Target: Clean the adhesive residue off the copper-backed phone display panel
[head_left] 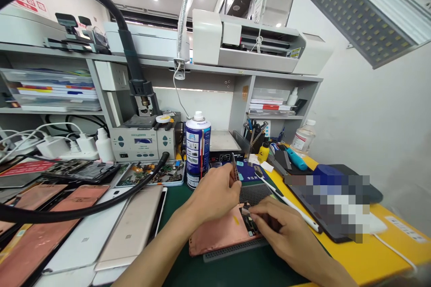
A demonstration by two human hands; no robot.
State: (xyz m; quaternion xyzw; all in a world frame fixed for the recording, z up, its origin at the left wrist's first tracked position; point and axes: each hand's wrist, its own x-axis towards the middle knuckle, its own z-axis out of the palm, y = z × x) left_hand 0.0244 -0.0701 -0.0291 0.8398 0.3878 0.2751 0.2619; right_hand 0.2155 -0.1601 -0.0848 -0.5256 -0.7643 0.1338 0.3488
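An opened phone [215, 232] with a copper-coloured inner face lies tilted on a dark perforated pad [232, 250]. Bare circuitry [249, 225] shows along its right end. Above the phone's far edge, my left hand [215, 190] is closed around a thin dark strip-like piece [235, 168] that stands upright; its exact kind is unclear. My right hand [286, 228] rests at the right end of the phone. Its thumb and forefinger pinch a small greyish piece [246, 211] over the circuitry, too small to name.
A blue spray can [198, 152] stands just behind my left hand. White and gold phone backs [131, 228] lie at left under a black hose [101, 208]. A tray of small parts [151, 173] sits behind them. A white-handled brush [289, 202] lies right of the pad.
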